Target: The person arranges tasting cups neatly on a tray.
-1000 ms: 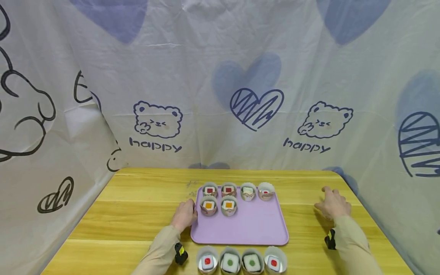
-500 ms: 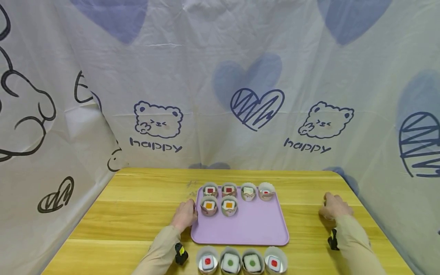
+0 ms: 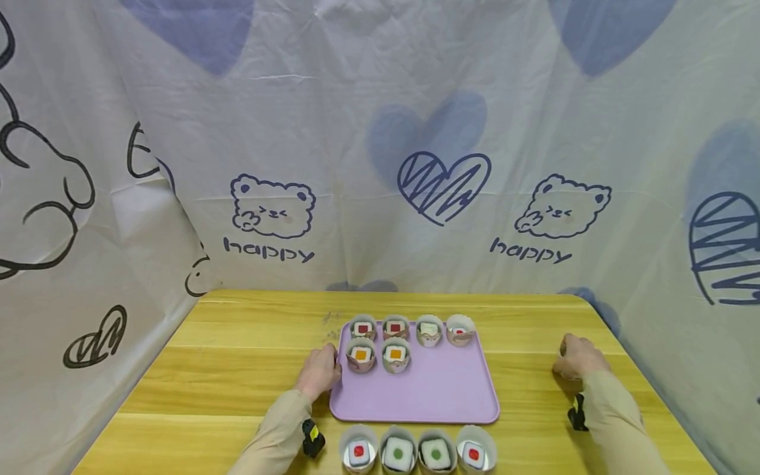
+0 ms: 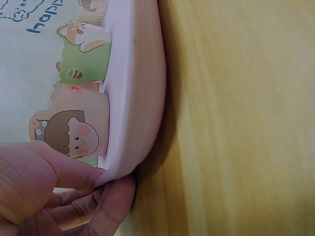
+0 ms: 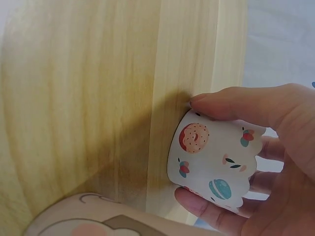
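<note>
My left hand (image 3: 319,371) pinches the left rim of a lilac tray (image 3: 439,396); the left wrist view shows the thumb (image 4: 81,174) over the rim and fingers curled beneath. Out to the right, my right hand (image 3: 578,357) grips a white paper baking cup (image 5: 211,157) printed with doughnuts, thumb on one side and fingers on the other. From the head view that cup is hidden behind the hand. Several paper cups fill the tray's far part, among them one with a red-topped cake (image 3: 363,329) and one with an orange-topped cake (image 3: 360,355).
Along the near side of the tray stands a row of cups, with a red-dotted cake (image 3: 358,452) and a green-dotted cake (image 3: 398,454) among them. Another printed cup (image 5: 93,216) shows low in the right wrist view. A printed cloth (image 3: 356,218) hangs behind the wooden table (image 3: 237,369).
My right hand has shifted slightly right, and its spread fingers have drawn in around the paper cup. The left hand and the tray stay in place.
</note>
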Available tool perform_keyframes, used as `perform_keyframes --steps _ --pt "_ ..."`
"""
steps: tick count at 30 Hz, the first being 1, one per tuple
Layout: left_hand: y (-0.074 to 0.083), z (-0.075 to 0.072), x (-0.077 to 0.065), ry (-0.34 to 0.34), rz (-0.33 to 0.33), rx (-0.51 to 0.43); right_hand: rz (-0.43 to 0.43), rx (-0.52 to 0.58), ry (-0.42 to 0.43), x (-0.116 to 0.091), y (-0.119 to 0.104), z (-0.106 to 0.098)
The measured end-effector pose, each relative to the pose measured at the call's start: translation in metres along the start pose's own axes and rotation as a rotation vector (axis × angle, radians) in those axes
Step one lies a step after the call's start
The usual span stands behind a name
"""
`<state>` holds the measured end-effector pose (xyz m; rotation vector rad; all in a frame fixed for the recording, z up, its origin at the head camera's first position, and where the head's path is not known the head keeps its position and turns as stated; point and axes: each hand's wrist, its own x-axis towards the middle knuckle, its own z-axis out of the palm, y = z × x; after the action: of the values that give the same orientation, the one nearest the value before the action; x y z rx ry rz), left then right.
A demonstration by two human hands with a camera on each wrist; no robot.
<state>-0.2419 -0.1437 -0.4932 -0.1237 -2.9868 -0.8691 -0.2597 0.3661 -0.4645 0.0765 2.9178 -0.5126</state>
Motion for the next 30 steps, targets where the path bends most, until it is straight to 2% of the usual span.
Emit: perform_keyframes --steps 16,30 --pt "0.0004 -0.0004 0.0002 -0.001 0.007 0.003 0.025 0.044 0.037 -0.0009 0.0007 -0.0012" --pt "-0.0008 -0.0001 -0.0004 0.000 0.011 -0.001 0.071 0.099 0.111 -0.0025 0.0058 -0.0058"
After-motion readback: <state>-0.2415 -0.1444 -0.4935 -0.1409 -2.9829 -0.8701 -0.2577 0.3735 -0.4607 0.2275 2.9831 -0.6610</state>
